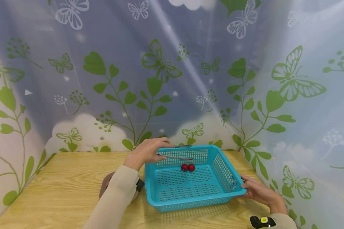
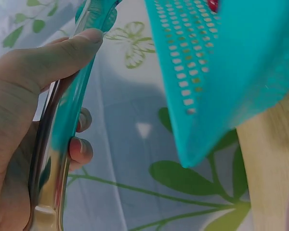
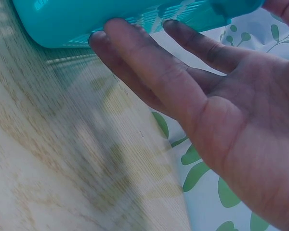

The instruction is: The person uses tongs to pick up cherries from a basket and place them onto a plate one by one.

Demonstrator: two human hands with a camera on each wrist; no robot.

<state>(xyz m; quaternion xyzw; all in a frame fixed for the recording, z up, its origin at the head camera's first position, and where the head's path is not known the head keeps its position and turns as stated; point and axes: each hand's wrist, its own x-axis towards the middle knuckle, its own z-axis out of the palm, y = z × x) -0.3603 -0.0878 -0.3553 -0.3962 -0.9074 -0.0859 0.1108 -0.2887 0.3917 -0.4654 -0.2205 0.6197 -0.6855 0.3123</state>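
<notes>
A turquoise plastic basket [image 1: 189, 199] with mesh walls stands in front of me, two red cherries [image 1: 188, 167] with stems lying together on its floor. My left hand [image 1: 149, 150] grips a pair of shiny metal tongs [image 1: 177, 157] over the basket's back left corner. Their two arms stand apart above the cherries, with nothing between the tips. In the left wrist view, thumb and fingers wrap the tongs [image 2: 62, 115] near the handle end. My right hand [image 1: 258, 190] holds the basket's front right corner, thumb at the rim and fingers [image 3: 144, 57] stretched beneath it.
A brownish-pink bowl [image 1: 104, 182] sits left of the basket, mostly hidden under my left forearm. Everything rests on a wood-grain table [image 1: 60, 184]. Curtains [image 1: 172, 95] printed with leaves and butterflies rise behind and on both sides.
</notes>
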